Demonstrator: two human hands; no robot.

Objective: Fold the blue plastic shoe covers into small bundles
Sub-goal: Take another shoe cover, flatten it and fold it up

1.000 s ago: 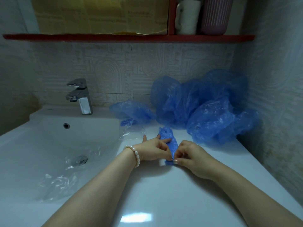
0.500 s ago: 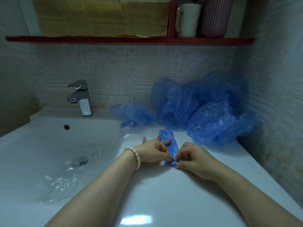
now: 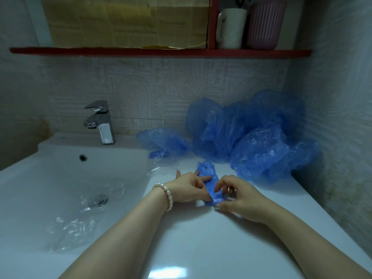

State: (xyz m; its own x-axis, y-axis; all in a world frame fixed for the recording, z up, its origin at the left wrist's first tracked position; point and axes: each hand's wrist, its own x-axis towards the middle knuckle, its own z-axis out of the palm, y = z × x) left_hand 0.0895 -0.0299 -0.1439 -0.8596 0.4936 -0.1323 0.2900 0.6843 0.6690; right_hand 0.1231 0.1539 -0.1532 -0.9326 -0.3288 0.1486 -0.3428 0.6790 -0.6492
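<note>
Head view shows your two hands meeting over a narrow folded shoe cover (image 3: 208, 178) that lies on the white counter (image 3: 231, 248), about midway along its length and nearer the back edge than the front. Your left hand (image 3: 188, 188), with a pearl bracelet (image 3: 166, 193) at the wrist, presses the strip down, one finger stretched flat across it and thumb and forefinger pinching its near end. Your right hand (image 3: 239, 198) has a narrow grip too, fingertips curled and pinching that same near end, which is lifted and bunched off the counter. Unfolded shoe covers (image 3: 251, 135) sit heaped in the back right corner of the counter, against both walls. One looser cover (image 3: 161, 139) lies at the back edge beside the heap, with a small blue bundle (image 3: 158, 154) just in front of it. Clear plastic wrap (image 3: 70, 224) lies in the sink basin (image 3: 50, 178) to the left, and another clear piece (image 3: 163, 168) drapes over the basin's right rim. A chrome faucet (image 3: 100, 121) stands at the basin's back edge.
</note>
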